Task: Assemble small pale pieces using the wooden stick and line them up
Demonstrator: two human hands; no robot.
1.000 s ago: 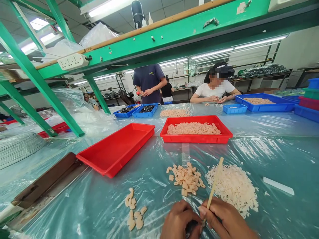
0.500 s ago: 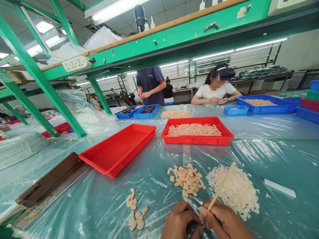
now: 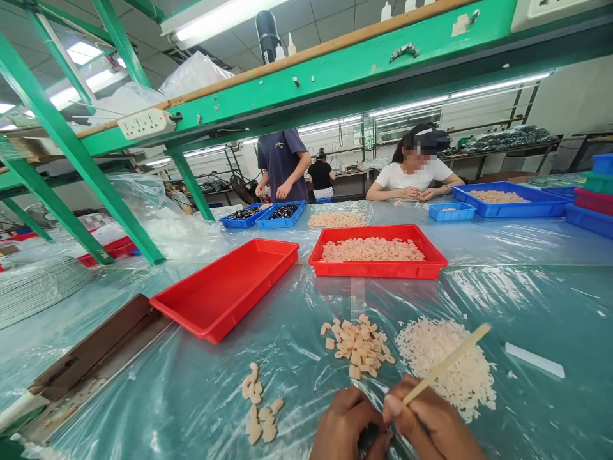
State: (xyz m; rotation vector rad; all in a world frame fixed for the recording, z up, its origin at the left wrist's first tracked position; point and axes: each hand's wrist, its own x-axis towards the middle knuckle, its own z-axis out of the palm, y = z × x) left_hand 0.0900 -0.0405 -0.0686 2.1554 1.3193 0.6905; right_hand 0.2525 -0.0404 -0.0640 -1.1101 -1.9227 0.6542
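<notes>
Mostly hidden, dark object (image 3: 369, 438), in left hand (image 3: 343, 427)

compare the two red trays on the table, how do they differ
The nearer red tray is empty; the farther red tray holds a layer of pale pieces. The nearer tray sits askew, the farther one square to the view. Both are shallow red rectangles on clear plastic sheeting.

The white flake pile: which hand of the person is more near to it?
The right hand is nearer. It is just below the white flake pile, and its wooden stick reaches over the pile. The left hand is farther, beyond the right hand.
</notes>
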